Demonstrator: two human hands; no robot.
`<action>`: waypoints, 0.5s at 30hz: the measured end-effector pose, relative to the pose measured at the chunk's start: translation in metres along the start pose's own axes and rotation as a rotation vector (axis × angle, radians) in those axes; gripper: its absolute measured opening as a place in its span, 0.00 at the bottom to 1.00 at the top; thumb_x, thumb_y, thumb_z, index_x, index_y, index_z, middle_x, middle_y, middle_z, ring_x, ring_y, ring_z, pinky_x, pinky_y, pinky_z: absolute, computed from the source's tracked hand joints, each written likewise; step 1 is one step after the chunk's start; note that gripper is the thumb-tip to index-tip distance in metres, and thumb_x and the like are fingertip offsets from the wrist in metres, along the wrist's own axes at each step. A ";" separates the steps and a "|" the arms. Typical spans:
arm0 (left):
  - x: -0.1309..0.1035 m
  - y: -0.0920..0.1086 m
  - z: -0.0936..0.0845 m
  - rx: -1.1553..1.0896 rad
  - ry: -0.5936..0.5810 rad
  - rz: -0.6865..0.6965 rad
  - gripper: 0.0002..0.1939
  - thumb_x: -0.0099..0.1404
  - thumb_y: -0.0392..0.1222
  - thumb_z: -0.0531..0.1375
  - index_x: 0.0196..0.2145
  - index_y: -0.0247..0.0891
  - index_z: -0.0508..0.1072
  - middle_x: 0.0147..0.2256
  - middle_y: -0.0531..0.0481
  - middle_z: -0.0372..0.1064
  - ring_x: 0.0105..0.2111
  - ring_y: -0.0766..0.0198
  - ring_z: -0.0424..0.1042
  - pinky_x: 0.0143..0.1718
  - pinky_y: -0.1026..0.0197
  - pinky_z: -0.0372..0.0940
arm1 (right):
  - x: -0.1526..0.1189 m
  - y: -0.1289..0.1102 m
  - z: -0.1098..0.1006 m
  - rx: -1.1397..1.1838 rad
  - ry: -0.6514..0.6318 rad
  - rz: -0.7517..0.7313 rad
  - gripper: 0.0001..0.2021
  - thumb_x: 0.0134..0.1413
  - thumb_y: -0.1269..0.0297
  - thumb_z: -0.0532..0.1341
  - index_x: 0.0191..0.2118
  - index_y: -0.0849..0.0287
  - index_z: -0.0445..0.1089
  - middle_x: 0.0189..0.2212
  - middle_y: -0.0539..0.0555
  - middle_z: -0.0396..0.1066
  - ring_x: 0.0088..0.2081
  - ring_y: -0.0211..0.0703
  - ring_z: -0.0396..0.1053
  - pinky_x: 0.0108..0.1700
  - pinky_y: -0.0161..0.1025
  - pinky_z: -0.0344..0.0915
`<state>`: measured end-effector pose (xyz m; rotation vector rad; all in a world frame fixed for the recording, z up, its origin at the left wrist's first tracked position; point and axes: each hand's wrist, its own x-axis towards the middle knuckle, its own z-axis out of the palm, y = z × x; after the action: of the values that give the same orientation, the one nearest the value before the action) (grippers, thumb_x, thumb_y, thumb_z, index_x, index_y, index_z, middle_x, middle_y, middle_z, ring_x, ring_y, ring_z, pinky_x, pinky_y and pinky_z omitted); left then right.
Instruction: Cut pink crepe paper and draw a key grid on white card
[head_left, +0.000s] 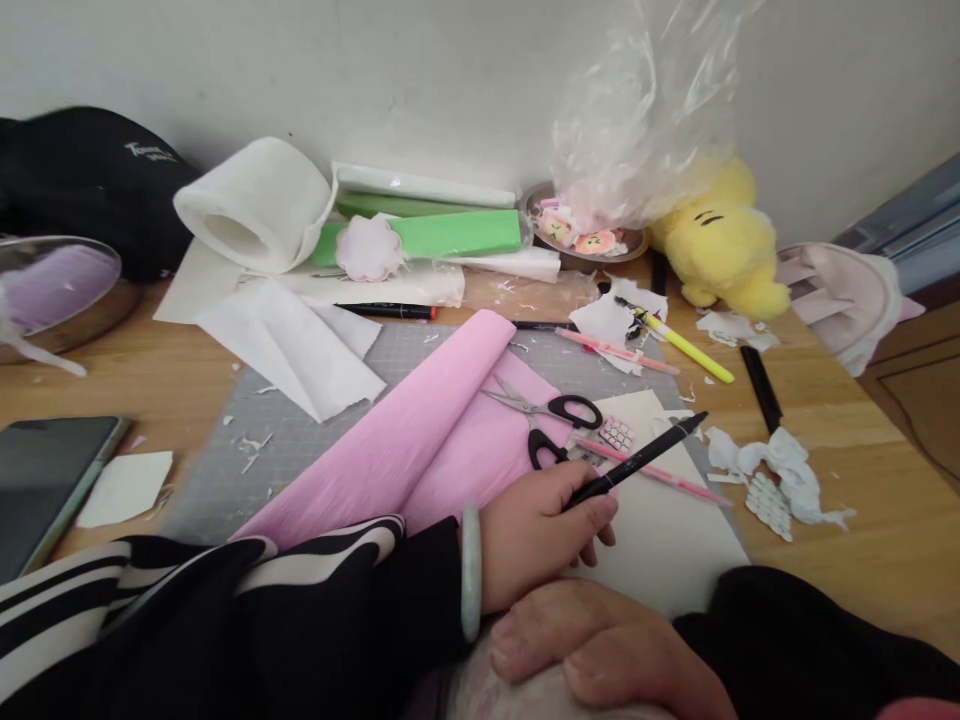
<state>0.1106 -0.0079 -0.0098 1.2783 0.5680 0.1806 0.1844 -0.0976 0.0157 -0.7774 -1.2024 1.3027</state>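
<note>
My left hand, with a pale bangle at the wrist, is closed around a black pen that points up to the right. Lower down, my right hand lies with its fingers over a pale patterned surface at the bottom edge. Just beyond the left hand, black-handled scissors rest on pink crepe paper, blades partly apart. A pink pen and a small sheet of pink-and-white pieces lie beside them, near white paper.
A grey cutting mat carries paper scraps. Behind are a toilet roll, green paper, a scalloped paper flower and a bowl. A yellow plush toy and yellow pen are right; a phone lies left.
</note>
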 end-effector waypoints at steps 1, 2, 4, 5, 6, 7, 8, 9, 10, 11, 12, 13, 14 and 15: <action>-0.001 0.001 0.000 -0.010 0.002 0.002 0.09 0.60 0.45 0.50 0.27 0.37 0.62 0.23 0.53 0.63 0.21 0.68 0.61 0.23 0.64 0.58 | 0.001 0.000 0.000 -0.002 0.014 0.005 0.17 0.54 0.47 0.47 0.48 0.33 0.63 0.43 0.40 0.71 0.41 0.45 0.71 0.45 0.41 0.66; -0.001 0.001 0.001 -0.021 0.001 0.004 0.09 0.60 0.44 0.50 0.27 0.37 0.62 0.24 0.52 0.63 0.21 0.68 0.62 0.23 0.64 0.58 | 0.001 0.000 0.000 -0.003 0.039 0.004 0.16 0.54 0.48 0.47 0.48 0.32 0.63 0.42 0.40 0.71 0.41 0.44 0.71 0.45 0.40 0.66; -0.002 0.000 0.001 -0.033 -0.001 0.002 0.09 0.59 0.44 0.50 0.27 0.37 0.62 0.25 0.52 0.64 0.21 0.69 0.62 0.22 0.65 0.58 | 0.002 -0.002 0.000 -0.002 0.057 0.022 0.16 0.54 0.49 0.48 0.47 0.32 0.63 0.42 0.39 0.72 0.41 0.43 0.71 0.44 0.39 0.67; -0.002 -0.001 0.001 -0.036 0.001 -0.005 0.09 0.59 0.44 0.50 0.28 0.37 0.62 0.25 0.52 0.64 0.21 0.69 0.61 0.22 0.65 0.58 | 0.002 -0.003 0.000 0.000 0.048 0.027 0.15 0.54 0.50 0.49 0.48 0.32 0.63 0.42 0.39 0.71 0.41 0.43 0.71 0.44 0.39 0.67; -0.002 -0.002 0.001 -0.034 0.002 -0.012 0.09 0.59 0.45 0.50 0.28 0.37 0.62 0.25 0.52 0.64 0.21 0.69 0.61 0.22 0.65 0.58 | 0.002 -0.004 0.000 0.001 0.014 0.040 0.16 0.53 0.49 0.49 0.48 0.32 0.62 0.42 0.39 0.71 0.41 0.44 0.71 0.44 0.40 0.67; -0.002 -0.003 0.001 -0.031 0.003 -0.020 0.09 0.59 0.45 0.50 0.28 0.37 0.62 0.25 0.52 0.64 0.20 0.69 0.61 0.22 0.65 0.58 | 0.002 -0.004 0.000 0.006 -0.002 0.035 0.16 0.53 0.49 0.49 0.48 0.32 0.62 0.42 0.39 0.71 0.41 0.44 0.71 0.44 0.40 0.67; -0.002 -0.003 0.001 -0.031 0.006 -0.025 0.09 0.59 0.45 0.50 0.28 0.37 0.62 0.25 0.52 0.64 0.20 0.69 0.60 0.22 0.65 0.58 | 0.002 -0.005 0.000 0.011 -0.036 0.045 0.16 0.54 0.50 0.48 0.48 0.32 0.62 0.43 0.39 0.71 0.42 0.44 0.71 0.45 0.41 0.66; -0.002 -0.003 0.000 -0.031 0.007 -0.026 0.09 0.59 0.45 0.50 0.28 0.37 0.62 0.25 0.52 0.64 0.20 0.69 0.60 0.22 0.65 0.58 | 0.001 -0.005 0.001 0.017 -0.041 0.047 0.17 0.55 0.50 0.46 0.48 0.32 0.62 0.43 0.39 0.70 0.42 0.44 0.71 0.45 0.42 0.66; -0.001 -0.004 0.000 -0.031 0.006 -0.025 0.09 0.59 0.45 0.50 0.28 0.37 0.62 0.25 0.52 0.64 0.20 0.69 0.60 0.22 0.65 0.58 | 0.001 -0.004 0.001 0.027 -0.017 0.044 0.17 0.55 0.50 0.44 0.48 0.33 0.63 0.43 0.39 0.71 0.42 0.45 0.71 0.45 0.43 0.67; -0.001 -0.003 0.000 -0.030 0.005 -0.025 0.09 0.59 0.45 0.50 0.28 0.37 0.62 0.25 0.52 0.64 0.20 0.69 0.60 0.22 0.65 0.58 | 0.000 -0.003 0.002 0.036 0.015 0.053 0.18 0.55 0.50 0.44 0.48 0.33 0.64 0.43 0.40 0.71 0.41 0.45 0.70 0.45 0.43 0.67; 0.000 -0.003 0.000 -0.031 0.003 -0.024 0.09 0.59 0.45 0.50 0.28 0.37 0.62 0.25 0.52 0.64 0.21 0.69 0.61 0.22 0.65 0.58 | 0.000 -0.002 0.003 0.042 0.050 0.045 0.19 0.53 0.48 0.44 0.47 0.34 0.64 0.42 0.41 0.71 0.41 0.46 0.71 0.44 0.44 0.67; 0.000 -0.003 -0.001 -0.032 0.003 -0.023 0.09 0.59 0.45 0.50 0.28 0.37 0.62 0.25 0.52 0.64 0.21 0.69 0.61 0.22 0.65 0.58 | -0.001 -0.001 0.004 0.043 0.070 0.033 0.20 0.51 0.47 0.46 0.48 0.36 0.65 0.42 0.42 0.71 0.41 0.47 0.71 0.44 0.44 0.67; 0.001 -0.004 -0.001 -0.030 0.001 -0.019 0.09 0.59 0.45 0.50 0.28 0.37 0.62 0.25 0.52 0.64 0.21 0.69 0.61 0.22 0.65 0.58 | 0.000 0.000 0.004 0.036 0.072 0.018 0.21 0.49 0.46 0.47 0.48 0.37 0.64 0.43 0.43 0.71 0.41 0.48 0.71 0.44 0.45 0.67; 0.001 -0.004 -0.001 -0.026 0.000 -0.012 0.09 0.60 0.45 0.50 0.28 0.37 0.62 0.25 0.52 0.64 0.21 0.69 0.61 0.23 0.65 0.58 | 0.001 0.000 0.004 0.021 0.048 -0.010 0.22 0.49 0.45 0.48 0.49 0.38 0.64 0.43 0.43 0.71 0.41 0.49 0.71 0.43 0.44 0.68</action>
<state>0.1102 -0.0081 -0.0137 1.2492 0.5715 0.1776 0.1805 -0.0976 0.0172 -0.7827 -1.1516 1.2795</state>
